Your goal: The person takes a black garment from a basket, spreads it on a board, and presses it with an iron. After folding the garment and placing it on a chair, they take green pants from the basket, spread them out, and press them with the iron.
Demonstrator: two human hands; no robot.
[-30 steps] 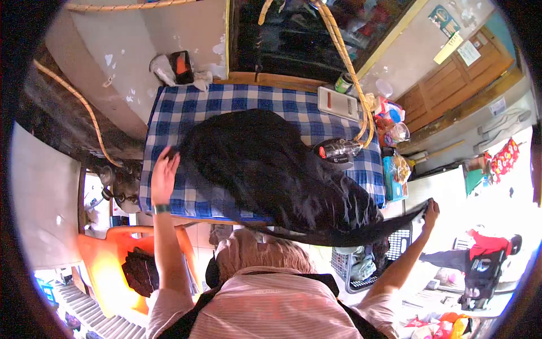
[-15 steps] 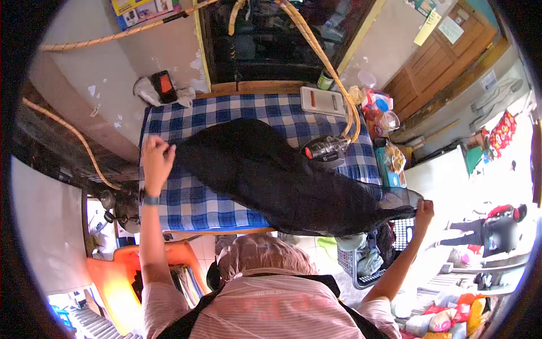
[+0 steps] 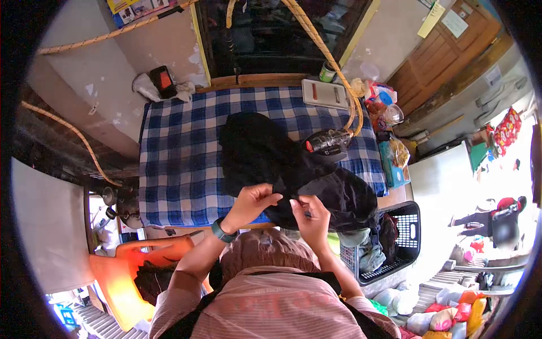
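A black cloth (image 3: 254, 152), thin and partly bunched, lies over the middle and right of a blue-and-white checked table cover (image 3: 180, 152). My left hand (image 3: 254, 202) is closed in a pinch on its near edge, at the front of the table. Close beside it, my right hand (image 3: 312, 217) pinches the same edge, fingertips almost meeting those of my left. A dark, shiny iron (image 3: 328, 143) lies on its side behind the cloth's right part. The cloth's exact shape is hidden in its folds.
The iron's yellow cord (image 3: 316, 42) hangs from above. A white tray (image 3: 324, 95) lies at the back edge. Packets and a blue box (image 3: 393, 164) line the right side. Below right stands a dark basket (image 3: 419, 226) with clothes; an orange chair (image 3: 116, 271) is at left.
Both hands have come inward from far apart to the middle front of the table. The black cloth, formerly stretched wide to the right, is now gathered, with both hands on its near edge.
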